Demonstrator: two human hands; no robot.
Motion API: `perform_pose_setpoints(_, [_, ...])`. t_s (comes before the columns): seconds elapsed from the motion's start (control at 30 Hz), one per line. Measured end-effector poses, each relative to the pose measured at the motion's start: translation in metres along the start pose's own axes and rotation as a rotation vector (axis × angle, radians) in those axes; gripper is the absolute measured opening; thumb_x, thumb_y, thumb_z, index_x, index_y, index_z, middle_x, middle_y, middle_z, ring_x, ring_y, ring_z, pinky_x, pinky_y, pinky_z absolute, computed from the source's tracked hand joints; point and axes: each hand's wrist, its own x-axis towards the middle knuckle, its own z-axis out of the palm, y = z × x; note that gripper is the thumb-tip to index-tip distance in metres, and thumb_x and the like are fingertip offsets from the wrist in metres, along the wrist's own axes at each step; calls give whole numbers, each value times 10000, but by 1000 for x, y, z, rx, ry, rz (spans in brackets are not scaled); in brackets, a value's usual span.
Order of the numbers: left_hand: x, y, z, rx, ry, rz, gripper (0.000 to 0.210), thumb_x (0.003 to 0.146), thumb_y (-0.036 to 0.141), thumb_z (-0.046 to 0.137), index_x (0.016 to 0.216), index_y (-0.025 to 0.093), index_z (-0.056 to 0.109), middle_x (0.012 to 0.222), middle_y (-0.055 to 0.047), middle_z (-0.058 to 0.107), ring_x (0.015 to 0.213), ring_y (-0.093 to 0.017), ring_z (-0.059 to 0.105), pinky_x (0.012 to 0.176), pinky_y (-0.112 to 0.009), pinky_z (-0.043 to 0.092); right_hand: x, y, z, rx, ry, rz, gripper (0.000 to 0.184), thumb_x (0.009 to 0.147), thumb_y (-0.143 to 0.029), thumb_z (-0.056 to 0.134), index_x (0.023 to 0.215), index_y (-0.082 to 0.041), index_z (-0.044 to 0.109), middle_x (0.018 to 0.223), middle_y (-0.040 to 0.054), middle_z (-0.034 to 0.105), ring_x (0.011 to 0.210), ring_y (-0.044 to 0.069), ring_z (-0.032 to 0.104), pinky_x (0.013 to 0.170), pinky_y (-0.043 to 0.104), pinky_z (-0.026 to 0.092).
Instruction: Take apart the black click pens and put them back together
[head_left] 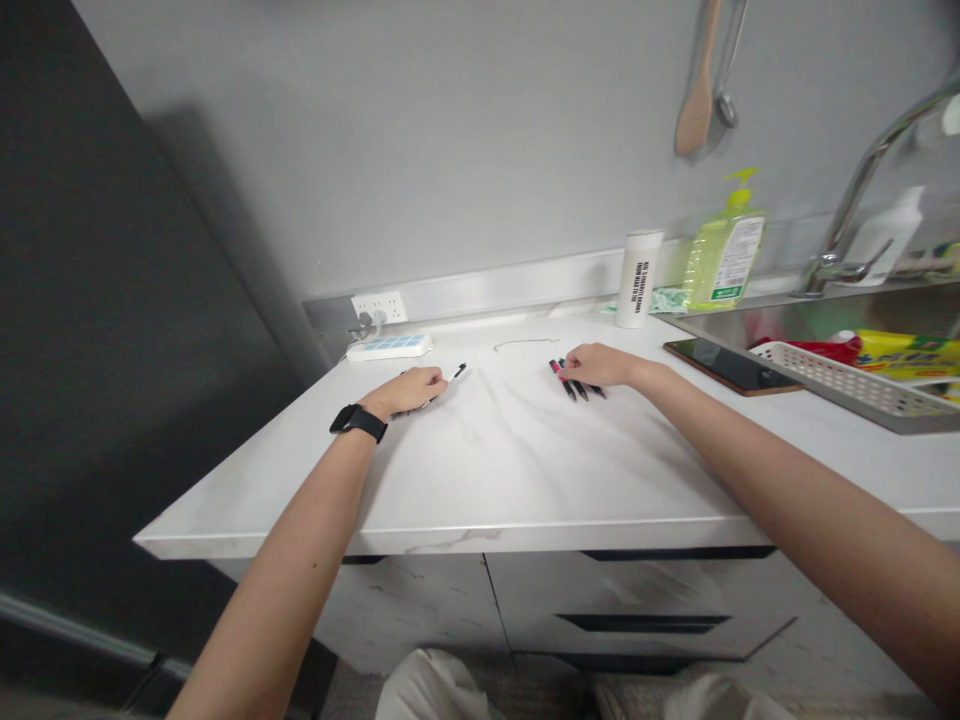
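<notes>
On the white countertop (480, 460), my left hand (411, 390), with a black watch at the wrist, is closed around a white pen (455, 374). The pen's black end sticks out to the right; a bit of something dark shows under the palm, too hidden to name. Farther right, my right hand (598, 364) has its fingers closed on a small group of pens (564, 382), dark with a red one at the left. Their tips point toward the counter's front edge. Fingers partly hide them. Between and behind both hands lies a thin bent wire or string (526, 341).
A power strip (390, 347) lies behind my left hand, below a wall socket (379, 306). Behind my right hand stand a white cylinder (640, 280) and a green soap bottle (726, 250). A phone (731, 367) and a white basket (847, 380) lie by the sink.
</notes>
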Motion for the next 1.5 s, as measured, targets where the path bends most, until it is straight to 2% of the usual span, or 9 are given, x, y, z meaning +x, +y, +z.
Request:
perform_pose_setpoints(0.27, [0, 0, 0, 23, 10, -15, 337, 909, 469, 289, 913, 206, 499, 751, -43, 603, 674, -189, 538, 656, -295, 369, 1, 1, 1, 10, -10, 0, 297, 843, -387, 494, 733, -160, 651, 700, 56, 684, 642, 154, 594, 564, 234, 379])
perform_pose_setpoints(0.47, [2, -4, 2, -1, 7, -12, 340, 902, 484, 287, 911, 212, 490, 780, -47, 600, 720, -202, 545, 676, -301, 371, 1, 1, 1, 12, -4, -4, 295, 841, -391, 493, 736, -162, 647, 719, 58, 686, 662, 160, 599, 561, 237, 376])
perform_pose_setpoints(0.7, [2, -5, 2, 1, 7, -2, 335, 885, 496, 313, 894, 210, 487, 762, -34, 592, 684, -186, 528, 644, -288, 356, -2, -1, -1, 15, -4, -5, 295, 842, -388, 494, 720, -165, 644, 725, 61, 688, 666, 158, 603, 570, 231, 384])
perform_pose_setpoints(1.07, [3, -10, 4, -63, -31, 35, 302, 757, 475, 521, 891, 206, 492, 767, -4, 594, 658, -155, 510, 616, -259, 356, 2, 2, 1, 26, -9, -11, 305, 841, -397, 498, 715, -158, 640, 708, 63, 676, 647, 156, 589, 566, 237, 379])
perform_pose_setpoints(1.5, [3, -4, 2, -46, -31, 60, 295, 738, 443, 508, 810, 173, 606, 753, -22, 594, 666, -154, 506, 620, -260, 365, -2, -2, -2, 17, -11, 7, 289, 843, -388, 502, 718, -166, 638, 717, 63, 683, 661, 161, 602, 569, 234, 384])
